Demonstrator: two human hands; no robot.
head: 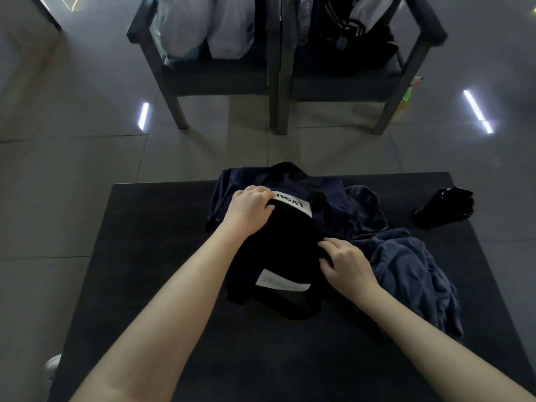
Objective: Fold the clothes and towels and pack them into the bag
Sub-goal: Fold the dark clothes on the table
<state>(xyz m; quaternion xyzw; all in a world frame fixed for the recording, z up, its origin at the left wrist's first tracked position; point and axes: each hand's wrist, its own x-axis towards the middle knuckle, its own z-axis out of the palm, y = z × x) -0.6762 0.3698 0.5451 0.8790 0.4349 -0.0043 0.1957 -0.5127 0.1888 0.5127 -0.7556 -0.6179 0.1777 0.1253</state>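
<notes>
Open tabletop [145, 256] lies left of the bag [278, 248]; crumpled blue cloth [412, 271] and a black object [443, 208] block the right

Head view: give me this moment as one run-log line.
left hand: grips bag top edge | right hand: pinches bag side | towel: unfolded, right of bag | garment: partly under bag

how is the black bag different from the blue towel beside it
The black bag is black with white labels and straps; the blue towel is plain grey-blue. The left hand and right hand grip the bag; nothing touches the towel. The bag lies fairly flat, the towel crumpled. Both are soft cloth on the dark table.
</notes>
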